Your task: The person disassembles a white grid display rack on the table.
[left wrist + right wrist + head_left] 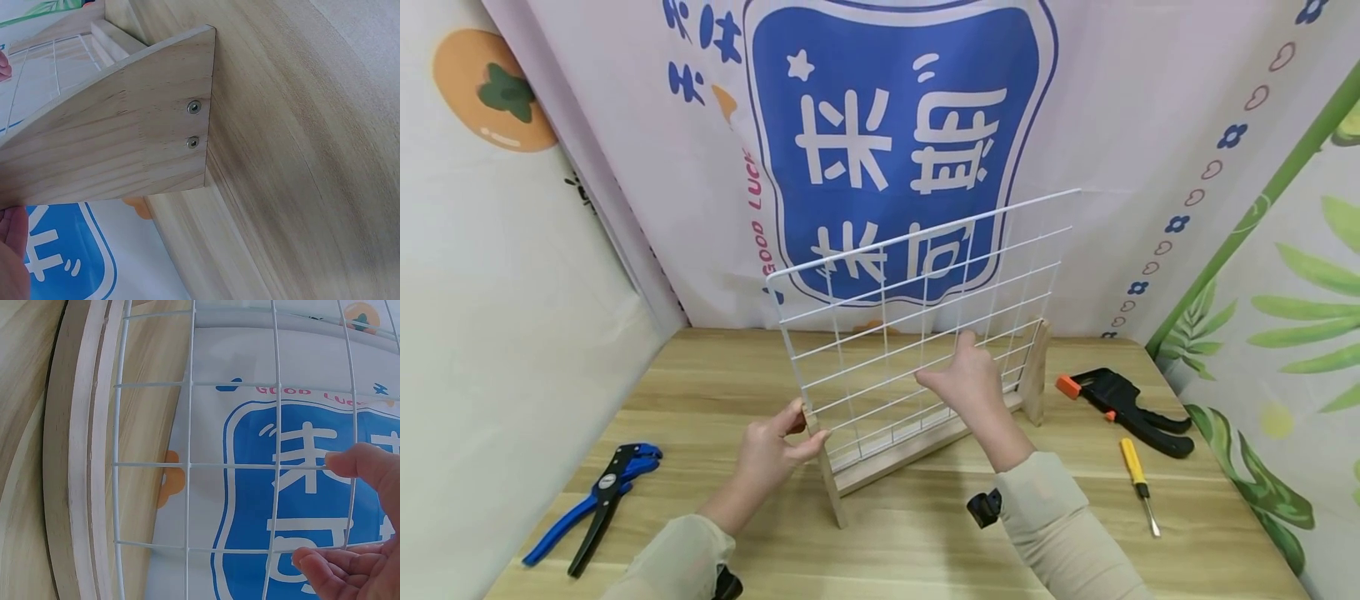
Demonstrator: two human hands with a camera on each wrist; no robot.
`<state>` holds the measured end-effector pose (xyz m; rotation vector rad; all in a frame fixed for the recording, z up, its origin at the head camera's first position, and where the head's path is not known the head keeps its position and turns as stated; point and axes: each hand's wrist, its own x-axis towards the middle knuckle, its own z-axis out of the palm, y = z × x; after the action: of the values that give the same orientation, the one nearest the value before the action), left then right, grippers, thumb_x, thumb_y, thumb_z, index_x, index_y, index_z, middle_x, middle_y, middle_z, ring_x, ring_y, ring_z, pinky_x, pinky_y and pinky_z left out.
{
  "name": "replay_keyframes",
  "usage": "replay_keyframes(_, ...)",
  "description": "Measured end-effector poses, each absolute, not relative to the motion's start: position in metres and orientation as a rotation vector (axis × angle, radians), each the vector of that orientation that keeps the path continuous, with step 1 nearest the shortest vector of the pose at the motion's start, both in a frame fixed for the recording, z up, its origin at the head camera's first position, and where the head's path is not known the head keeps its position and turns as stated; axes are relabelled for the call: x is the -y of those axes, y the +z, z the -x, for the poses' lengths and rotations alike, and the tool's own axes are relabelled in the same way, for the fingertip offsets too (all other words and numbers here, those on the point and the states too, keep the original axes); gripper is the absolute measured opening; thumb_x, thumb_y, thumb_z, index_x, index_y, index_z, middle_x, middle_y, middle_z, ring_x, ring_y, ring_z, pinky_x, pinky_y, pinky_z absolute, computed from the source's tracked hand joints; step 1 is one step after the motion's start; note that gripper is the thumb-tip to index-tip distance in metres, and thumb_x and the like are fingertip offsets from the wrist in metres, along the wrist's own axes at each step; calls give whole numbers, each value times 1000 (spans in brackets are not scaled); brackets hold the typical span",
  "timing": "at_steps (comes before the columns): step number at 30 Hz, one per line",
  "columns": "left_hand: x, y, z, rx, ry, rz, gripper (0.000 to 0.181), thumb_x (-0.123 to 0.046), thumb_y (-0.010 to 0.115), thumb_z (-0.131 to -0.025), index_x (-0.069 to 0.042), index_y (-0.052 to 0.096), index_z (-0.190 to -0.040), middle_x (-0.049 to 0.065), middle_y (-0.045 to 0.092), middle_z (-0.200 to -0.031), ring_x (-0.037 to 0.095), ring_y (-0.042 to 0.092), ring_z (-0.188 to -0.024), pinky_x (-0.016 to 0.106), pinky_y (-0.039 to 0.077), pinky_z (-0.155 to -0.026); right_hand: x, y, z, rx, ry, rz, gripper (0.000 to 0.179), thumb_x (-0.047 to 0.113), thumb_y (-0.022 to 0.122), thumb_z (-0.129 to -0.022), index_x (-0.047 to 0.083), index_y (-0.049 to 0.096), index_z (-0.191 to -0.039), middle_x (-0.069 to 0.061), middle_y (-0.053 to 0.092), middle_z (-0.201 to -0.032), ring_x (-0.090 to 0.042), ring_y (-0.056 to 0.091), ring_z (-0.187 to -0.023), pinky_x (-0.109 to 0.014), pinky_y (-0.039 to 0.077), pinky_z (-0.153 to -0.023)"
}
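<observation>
Where printed cloth (pixel 902 108) hangs behind, the woodgrain table (pixel 910 533) bears the rack (pixel 898 458).

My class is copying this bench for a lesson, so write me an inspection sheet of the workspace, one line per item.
Surface: wood-grain table.
Job's things: white wire grid stands between left wooden panel and right wooden panel, above a wooden rail; two screw heads show in the left panel.
Clutter: blue-and-black pliers at left; black-and-orange clamp and yellow-handled screwdriver at right.
Left hand: grips the left panel's edge.
Right hand: at the grid, thumb and forefinger apart; contact unclear.
Cables: nothing seen.
Surroundings: printed backdrop behind; leaf-patterned sheet at right.
</observation>
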<state>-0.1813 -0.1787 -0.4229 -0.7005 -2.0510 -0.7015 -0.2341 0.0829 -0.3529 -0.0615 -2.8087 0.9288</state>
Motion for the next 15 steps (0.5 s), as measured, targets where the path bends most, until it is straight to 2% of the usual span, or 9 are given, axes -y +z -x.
replay_keyframes(15,180,-423,180,2040,-711,724,47,-48,49,-90,-3,57,-81,11,66,-62,23,67,-53,25,56,-48,-83,-348,233,2820,974,64,66,40,75,-62,0,42,-102,-14,54,-70,-24,51,-56,-27,41,-39)
